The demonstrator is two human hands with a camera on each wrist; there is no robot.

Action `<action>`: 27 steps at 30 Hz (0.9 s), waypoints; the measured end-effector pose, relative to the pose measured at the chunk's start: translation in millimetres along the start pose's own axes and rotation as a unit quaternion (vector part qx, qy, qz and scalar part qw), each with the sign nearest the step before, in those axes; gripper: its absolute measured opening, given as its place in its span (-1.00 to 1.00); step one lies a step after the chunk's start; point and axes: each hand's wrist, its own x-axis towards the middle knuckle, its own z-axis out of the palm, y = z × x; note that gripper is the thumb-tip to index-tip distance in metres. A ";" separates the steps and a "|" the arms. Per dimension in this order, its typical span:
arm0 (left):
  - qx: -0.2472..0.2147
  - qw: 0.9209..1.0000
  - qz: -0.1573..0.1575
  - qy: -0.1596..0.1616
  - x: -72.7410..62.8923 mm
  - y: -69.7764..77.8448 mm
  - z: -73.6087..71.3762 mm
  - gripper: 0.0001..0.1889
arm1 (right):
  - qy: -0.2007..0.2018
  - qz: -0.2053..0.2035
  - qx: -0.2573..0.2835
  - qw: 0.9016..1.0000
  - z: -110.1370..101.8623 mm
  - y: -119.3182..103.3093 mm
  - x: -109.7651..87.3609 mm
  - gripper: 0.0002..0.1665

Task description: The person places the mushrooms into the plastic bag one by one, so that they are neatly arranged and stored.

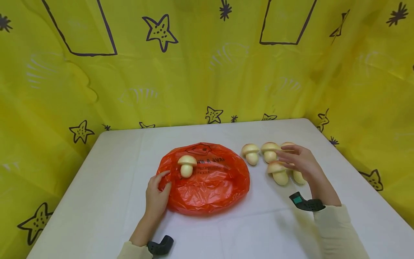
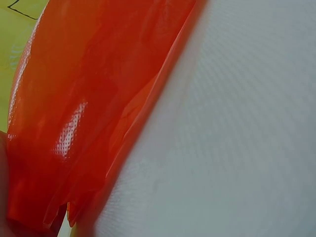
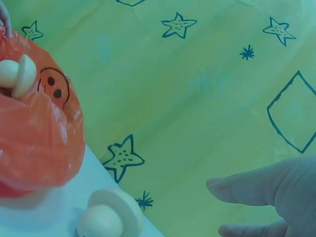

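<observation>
A red plastic bag [image 1: 207,196] with dark print lies spread on the table. One toy mushroom [image 1: 187,166], pale with a tan cap, sits on the bag's left part. At the bag's left edge my left hand [image 1: 156,194] grips the plastic between curled fingers and thumb; the left wrist view shows the red film [image 2: 74,113] close up. Over a group of several similar mushrooms [image 1: 280,177] at the right is my right hand [image 1: 302,162], its fingers extended and parted from the thumb, holding nothing. It partly covers the mushrooms at the back and right.
The white table [image 1: 97,201] runs back to a yellow curtain [image 1: 181,82] with drawn stars, which also hangs along both sides. Another mushroom [image 1: 251,154] stands between the bag and the right-hand group.
</observation>
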 end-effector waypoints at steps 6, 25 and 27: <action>0.004 1.000 -0.001 -0.005 0.0 -0.4 0.0 -0.66 | 0.009 0.009 -0.028 1.000 -5.0 6.7 -2.2 -0.14; 0.007 1.000 0.018 0.005 -0.3 -3.6 0.7 -0.66 | 0.041 -0.037 -0.207 0.977 1.2 20.9 -9.6 -0.27; 0.007 1.000 0.017 0.001 -0.5 -3.1 0.8 -0.66 | 0.037 -0.038 -0.216 0.975 3.9 20.4 -10.2 -0.30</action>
